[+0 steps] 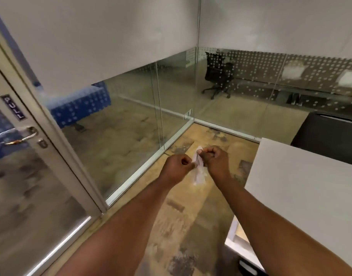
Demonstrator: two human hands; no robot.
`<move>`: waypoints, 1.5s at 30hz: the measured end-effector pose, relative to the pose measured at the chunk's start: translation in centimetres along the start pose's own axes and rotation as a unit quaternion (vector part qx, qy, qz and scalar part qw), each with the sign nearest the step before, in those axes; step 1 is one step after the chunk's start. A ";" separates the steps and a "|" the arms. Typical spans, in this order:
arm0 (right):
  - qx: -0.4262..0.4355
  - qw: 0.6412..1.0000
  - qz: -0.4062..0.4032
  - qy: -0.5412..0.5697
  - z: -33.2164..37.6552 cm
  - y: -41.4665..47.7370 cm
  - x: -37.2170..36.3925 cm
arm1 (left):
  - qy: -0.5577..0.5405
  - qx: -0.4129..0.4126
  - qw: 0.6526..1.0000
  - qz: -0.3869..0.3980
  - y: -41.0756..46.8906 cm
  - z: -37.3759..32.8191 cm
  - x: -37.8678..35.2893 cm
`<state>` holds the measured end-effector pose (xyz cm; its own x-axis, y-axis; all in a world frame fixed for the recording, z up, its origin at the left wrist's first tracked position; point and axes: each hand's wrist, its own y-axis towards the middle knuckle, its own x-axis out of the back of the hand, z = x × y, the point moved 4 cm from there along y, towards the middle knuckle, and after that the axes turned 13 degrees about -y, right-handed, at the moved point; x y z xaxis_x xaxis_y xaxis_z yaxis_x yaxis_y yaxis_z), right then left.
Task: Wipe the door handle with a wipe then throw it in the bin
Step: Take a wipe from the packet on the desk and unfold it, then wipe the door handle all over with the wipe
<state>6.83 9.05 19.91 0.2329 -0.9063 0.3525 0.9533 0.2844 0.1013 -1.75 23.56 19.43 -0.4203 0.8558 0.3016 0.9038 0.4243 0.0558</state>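
A thin white wipe [198, 172] hangs between my two hands in the middle of the view, above the floor. My left hand [177, 167] pinches its left edge with the fingers curled. My right hand [214, 157] grips its top edge, also curled. The metal lever door handle [18, 135] sits on the glass door [31, 186] at the far left, below a "PULL" label [13, 106] and well apart from both hands. No bin is in view.
A glass partition [131, 116] runs from the door frame to the corner ahead. A white table [302, 188] stands at my right, with a dark panel [326, 134] behind it. An office chair [218, 76] is beyond the glass.
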 end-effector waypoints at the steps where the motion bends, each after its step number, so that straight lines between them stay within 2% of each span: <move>1: 0.004 1.000 0.010 0.008 1.2 0.2 -1.8 | 0.007 0.001 1.000 -0.018 0.0 0.3 2.2; 8: 0.053 0.996 0.056 0.051 8.1 -0.4 -12.9 | -0.014 -0.001 0.992 -0.122 -0.4 2.0 16.5; 14: 0.031 0.978 0.179 0.104 13.2 -2.0 -22.5 | -0.028 -0.013 0.972 -0.233 -2.1 2.6 27.6; 17: 0.039 0.962 0.258 0.076 15.5 -3.5 -27.2 | -0.032 -0.020 0.964 -0.262 -3.0 2.8 31.7; 22: 0.056 0.955 0.286 0.055 17.8 -4.0 -33.7 | -0.101 -0.004 0.950 -0.295 -3.7 3.5 36.3; 27: 0.067 0.930 0.358 0.060 19.5 -3.1 -40.7 | -0.219 0.023 0.915 -0.337 -3.8 4.5 41.5; 31: 0.098 0.915 0.390 0.035 20.8 -2.2 -46.2 | -0.217 0.078 0.908 -0.350 -2.7 7.0 45.8; 36: 0.082 0.900 0.424 0.053 23.8 0.3 -52.4 | -0.256 0.117 0.896 -0.344 -0.8 9.3 50.9; 40: 0.116 0.885 0.447 0.056 26.2 1.9 -57.0 | -0.191 0.139 0.918 -0.318 0.7 10.5 53.6; 42: 0.129 0.879 0.455 0.057 26.8 2.7 -59.0 | -0.194 0.119 0.909 -0.349 0.9 11.1 54.9; 45: 0.146 0.867 0.473 0.055 27.1 3.3 -61.4 | -0.230 0.103 0.875 -0.413 1.0 12.3 56.7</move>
<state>-9.50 74.15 23.84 0.9161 -0.2444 0.3178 0.2403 0.9693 0.0526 -25.67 76.21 24.87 -0.9540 0.2408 -0.1788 0.2631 0.9581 -0.1134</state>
